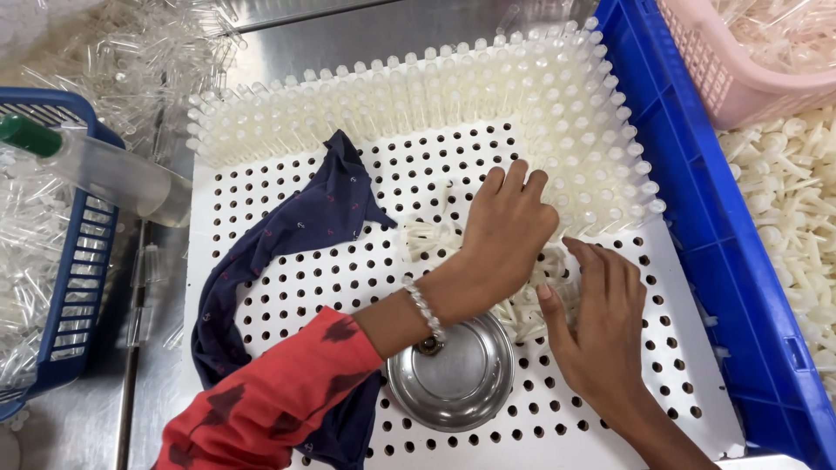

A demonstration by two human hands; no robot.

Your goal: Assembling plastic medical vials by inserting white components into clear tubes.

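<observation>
A white board (610, 383) full of round holes lies flat before me. Many small white plastic tubes (522, 96) stand in its far rows and down its right side. My left hand (505, 231) reaches across the board with fingers curled, resting on a loose heap of white plastic pieces (427, 237) near the standing tubes. My right hand (601, 326) lies beside it, fingers bent over more loose pieces (521, 318). Whether either hand grips a piece is hidden. A small steel bowl (457, 379) sits on the board under my left wrist.
A dark blue cloth (287, 235) drapes over the board's left part. A blue crate (723, 261) at right holds white plastic pieces; a pink basket (749, 61) stands behind it. At left a blue basket (78, 261) holds clear tubes, with a green-capped bottle (104, 170) across it.
</observation>
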